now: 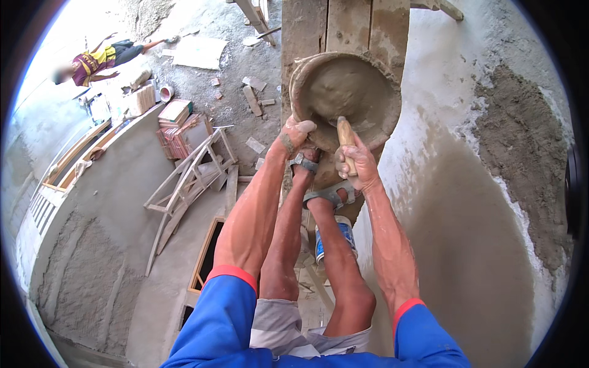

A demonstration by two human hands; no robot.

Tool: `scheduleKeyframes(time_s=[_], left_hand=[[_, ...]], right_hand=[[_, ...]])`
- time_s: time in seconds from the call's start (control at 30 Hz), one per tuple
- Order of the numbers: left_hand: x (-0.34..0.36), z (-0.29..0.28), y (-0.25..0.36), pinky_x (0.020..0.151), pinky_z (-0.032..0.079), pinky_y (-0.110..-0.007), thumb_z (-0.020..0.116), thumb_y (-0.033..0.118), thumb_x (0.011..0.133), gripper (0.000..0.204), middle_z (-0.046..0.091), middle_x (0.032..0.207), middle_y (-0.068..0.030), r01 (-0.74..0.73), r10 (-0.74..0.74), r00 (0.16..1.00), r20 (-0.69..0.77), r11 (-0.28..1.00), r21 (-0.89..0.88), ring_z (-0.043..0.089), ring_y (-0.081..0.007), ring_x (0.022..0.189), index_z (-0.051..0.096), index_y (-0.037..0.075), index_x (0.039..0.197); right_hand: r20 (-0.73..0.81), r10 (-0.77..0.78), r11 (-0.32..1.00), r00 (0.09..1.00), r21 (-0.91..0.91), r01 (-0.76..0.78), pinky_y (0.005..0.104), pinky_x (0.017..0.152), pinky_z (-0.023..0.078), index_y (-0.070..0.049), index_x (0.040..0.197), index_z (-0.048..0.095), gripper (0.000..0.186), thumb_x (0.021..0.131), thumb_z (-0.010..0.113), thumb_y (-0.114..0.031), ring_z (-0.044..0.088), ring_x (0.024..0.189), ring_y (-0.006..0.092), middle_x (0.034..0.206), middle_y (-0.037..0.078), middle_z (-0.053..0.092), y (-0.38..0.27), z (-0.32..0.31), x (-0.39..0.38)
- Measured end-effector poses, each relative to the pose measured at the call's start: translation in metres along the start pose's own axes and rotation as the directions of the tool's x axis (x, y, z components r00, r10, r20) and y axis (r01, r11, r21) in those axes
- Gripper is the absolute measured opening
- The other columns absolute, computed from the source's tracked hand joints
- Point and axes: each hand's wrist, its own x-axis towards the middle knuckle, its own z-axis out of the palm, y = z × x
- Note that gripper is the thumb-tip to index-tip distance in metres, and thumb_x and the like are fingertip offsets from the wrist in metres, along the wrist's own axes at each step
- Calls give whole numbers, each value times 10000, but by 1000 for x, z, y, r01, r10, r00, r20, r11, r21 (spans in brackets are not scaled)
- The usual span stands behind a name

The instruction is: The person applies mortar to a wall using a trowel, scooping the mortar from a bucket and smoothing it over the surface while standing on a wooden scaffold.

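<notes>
A round, mortar-crusted tub (396, 104) stands on wooden planks in front of me, with wet grey mortar (350, 86) inside. My left hand (297, 132) is closed on the tub's near left rim, thumb over the edge. In my right hand (362, 164) is a trowel (346, 134), gripped by its wooden handle over the near side of the tub. The trowel's far end dips toward the mortar, and its blade is hidden. Both hands are smeared with mortar.
My sandalled feet stand on the planks (346, 24), close behind the tub. Below them is a blue-and-white bucket (343, 236). Wet plaster covers the wall (454, 227) at right. Down at left are a wooden frame (184, 184), stacked tiles (175, 113) and another person (98, 61).
</notes>
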Motion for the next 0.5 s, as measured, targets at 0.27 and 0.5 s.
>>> scheduleKeyframes(time_s=[0.27,0.5], left_hand=[[-5,6,-5,742,529,-335,600,27,727,349,676,951,-93,-19,31,987,-159,997,81,644,-205,829,630,-33,1069],[5,25,-16,633,566,-354,607,50,733,288,676,879,-116,-63,78,994,-81,983,172,667,-223,732,642,-46,1003]], right_hand=[[127,-478,68,869,-981,181,482,851,500,-82,1434,385,722,753,623,-105,649,889,429,1068,237,660,-38,10,-65],[101,-499,-330,861,-940,-82,521,757,507,-42,1419,380,659,794,580,-103,654,779,406,826,247,660,-43,-21,-22]])
